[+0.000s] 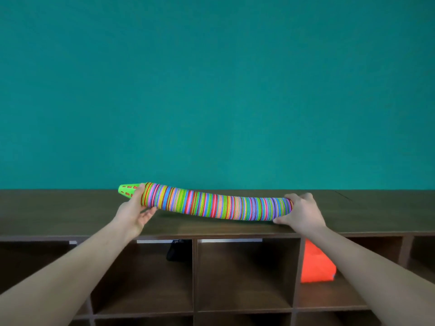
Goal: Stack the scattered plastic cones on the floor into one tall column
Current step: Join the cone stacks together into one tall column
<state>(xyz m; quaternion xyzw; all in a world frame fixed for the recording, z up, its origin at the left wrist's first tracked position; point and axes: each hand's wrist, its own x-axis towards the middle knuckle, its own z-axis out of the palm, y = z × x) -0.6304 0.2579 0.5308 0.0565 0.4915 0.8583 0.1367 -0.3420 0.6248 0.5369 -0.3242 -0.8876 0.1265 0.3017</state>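
Observation:
A long column of nested plastic cones point(216, 204), striped in many colours, lies sideways across the top of a dark wooden shelf unit point(70, 212). Its green tip point(127, 190) points left. My left hand point(135, 210) cups the column near the tip, thumb over the top and fingers underneath. My right hand point(300, 211) grips the wide base end, fingers curled over it. The column sags a little in the middle and its right part rests on the shelf top.
A teal wall point(216, 90) rises behind the shelf unit. Open cubbies sit below; one holds an orange block point(316, 267), another a dark object point(179, 250). Bare shelf top extends left and right of the column.

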